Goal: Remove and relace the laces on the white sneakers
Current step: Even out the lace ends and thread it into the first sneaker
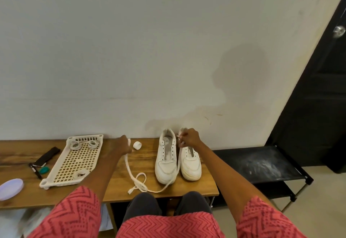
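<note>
Two white sneakers stand side by side on the wooden table, toes toward me: the left sneaker point(167, 159) with bare eyelets and the right sneaker point(191, 164). My right hand point(188, 138) hovers over the right sneaker's heel end and pinches one end of a white lace. That lace point(137, 179) runs down between the shoes, loops on the table in front and rises to my left hand point(123, 145), which grips its other end.
A white perforated tray point(74, 161) with coiled laces lies left of my arm. A small white roll point(137, 145) sits behind the lace. A pen, green cap, dark strap and lilac lid point(11, 188) lie far left. A black rack point(262, 164) stands right of the table.
</note>
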Available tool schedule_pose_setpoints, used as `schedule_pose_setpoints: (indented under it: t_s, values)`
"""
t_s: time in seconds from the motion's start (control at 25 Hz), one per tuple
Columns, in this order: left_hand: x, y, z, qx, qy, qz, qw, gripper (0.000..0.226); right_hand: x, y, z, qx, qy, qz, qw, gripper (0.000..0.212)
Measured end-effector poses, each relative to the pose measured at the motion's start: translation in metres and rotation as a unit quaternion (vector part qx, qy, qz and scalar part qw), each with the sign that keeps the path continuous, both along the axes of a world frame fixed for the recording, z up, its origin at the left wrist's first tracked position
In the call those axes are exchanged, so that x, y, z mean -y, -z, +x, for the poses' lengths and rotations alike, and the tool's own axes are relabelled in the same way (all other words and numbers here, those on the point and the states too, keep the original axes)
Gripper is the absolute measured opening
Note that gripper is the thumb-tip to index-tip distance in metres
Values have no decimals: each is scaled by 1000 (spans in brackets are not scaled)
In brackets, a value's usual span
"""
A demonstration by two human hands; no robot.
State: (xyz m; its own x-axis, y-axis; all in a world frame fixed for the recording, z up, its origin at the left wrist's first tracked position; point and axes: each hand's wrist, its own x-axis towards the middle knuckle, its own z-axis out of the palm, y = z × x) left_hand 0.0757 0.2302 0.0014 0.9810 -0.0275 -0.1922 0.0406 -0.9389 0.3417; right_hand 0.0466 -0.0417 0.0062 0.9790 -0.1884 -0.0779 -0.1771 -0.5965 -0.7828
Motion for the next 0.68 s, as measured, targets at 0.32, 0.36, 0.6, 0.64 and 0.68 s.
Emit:
schedule_pose_setpoints:
  t_s: [0.32, 0.36, 0.6, 0.64, 0.68]
  values:
    - [74, 45, 9, 62, 37, -136, 988, 19, -20, 35, 11, -41, -4, 159, 986, 19]
    - [81, 45, 9, 66, 22, -130, 989, 21, -18, 39, 13, -28, 2, 153, 988, 18]
    - [74, 72, 21, -35, 50, -36, 998, 25, 2, 76, 10, 3, 6, 83, 997, 6]
    - [76, 78, 24, -49, 61, -65, 995, 21, 2, 84, 10, 5, -1, 61, 998, 5]
    - [79, 82, 25, -45, 67, -96, 992, 15, 1, 91, 11, 8, -7, 38, 999, 6]
